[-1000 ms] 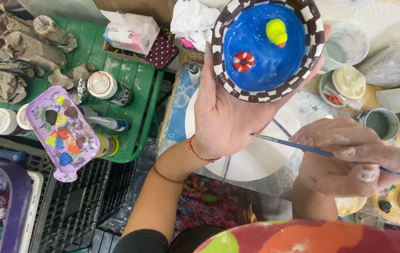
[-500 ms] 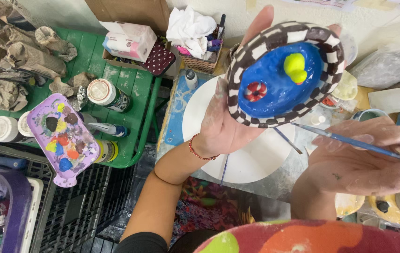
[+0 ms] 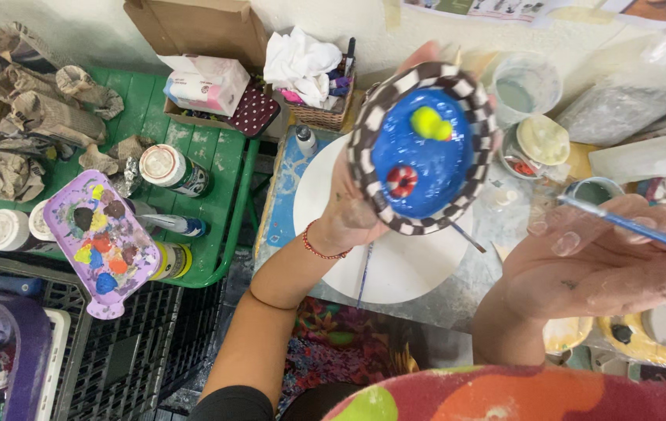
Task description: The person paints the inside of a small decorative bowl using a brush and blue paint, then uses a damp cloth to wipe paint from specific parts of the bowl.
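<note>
My left hand (image 3: 360, 206) holds up a small ceramic bowl (image 3: 418, 152) from behind, tilted toward me. The bowl is glossy blue inside with a yellow duck shape and a red-and-white ring, and its rim is checkered black and white. My right hand (image 3: 605, 261), smeared with pale clay or paint, grips a thin blue-handled paintbrush (image 3: 621, 222) at the right. The brush's far end passes below the bowl's lower edge. Beneath both hands lies a round white turntable (image 3: 395, 265) on a paint-stained table.
A purple paint palette (image 3: 99, 238) with several colour blobs rests on a green tray table (image 3: 216, 156) with paint jars and crumpled paper. A cardboard box, tissue pack and basket with a white rag stand at the back. Water cups (image 3: 524, 86) sit at the right.
My left hand has lowered the bowl and tilted it more on edge. The right hand has swung up and right with the brush, palm now turned toward me.
</note>
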